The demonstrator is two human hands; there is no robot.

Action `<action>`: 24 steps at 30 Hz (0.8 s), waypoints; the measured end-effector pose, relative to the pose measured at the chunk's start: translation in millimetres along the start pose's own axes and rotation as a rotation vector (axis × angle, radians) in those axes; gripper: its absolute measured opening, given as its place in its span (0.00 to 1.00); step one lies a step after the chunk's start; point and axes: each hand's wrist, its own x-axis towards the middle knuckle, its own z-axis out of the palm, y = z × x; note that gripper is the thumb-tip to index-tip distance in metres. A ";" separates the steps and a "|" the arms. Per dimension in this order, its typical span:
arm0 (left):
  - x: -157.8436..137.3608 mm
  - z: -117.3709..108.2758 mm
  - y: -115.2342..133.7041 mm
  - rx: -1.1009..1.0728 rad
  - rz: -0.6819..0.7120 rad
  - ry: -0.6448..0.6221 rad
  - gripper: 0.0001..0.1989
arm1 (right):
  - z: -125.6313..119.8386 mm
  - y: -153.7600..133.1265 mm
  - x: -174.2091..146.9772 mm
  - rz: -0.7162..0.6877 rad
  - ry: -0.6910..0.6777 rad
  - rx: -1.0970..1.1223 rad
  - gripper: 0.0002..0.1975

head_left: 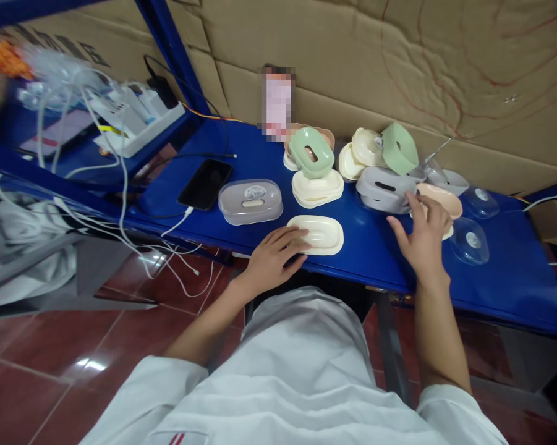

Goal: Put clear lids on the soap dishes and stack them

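A cream soap dish tray lies near the front edge of the blue table. My left hand holds its left end, fingers over the rim and thumb along the near side. My right hand is open, thumb and fingers apart, its fingertips over the right end of a grey soap dish piece and a peach tray. Whether it touches them is unclear. Left of the cream tray sits a grey soap dish with a clear lid. Stacked cream trays lie behind, with a green slotted insert leaning above.
A green ring-shaped piece and cream parts stand toward the cardboard wall. Clear lids lie on the right. A black phone and white cable occupy the left side, beside a blue shelf post.
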 end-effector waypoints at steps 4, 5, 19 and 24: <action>-0.7 1.5 -3.2 -0.082 0.016 -0.018 0.09 | 5.4 -2.0 9.2 -0.028 0.010 -0.001 0.31; -1.0 1.9 -4.2 -0.091 0.016 -0.018 0.09 | 6.6 -3.6 11.7 -0.033 0.005 -0.001 0.29; -2.2 -1.2 0.3 -0.102 -0.095 0.046 0.32 | 0.6 -28.2 -4.0 -0.141 0.088 0.163 0.16; -0.8 -4.0 1.1 -0.082 -0.095 0.066 0.39 | 9.7 -77.9 -39.4 -0.317 -0.157 0.391 0.21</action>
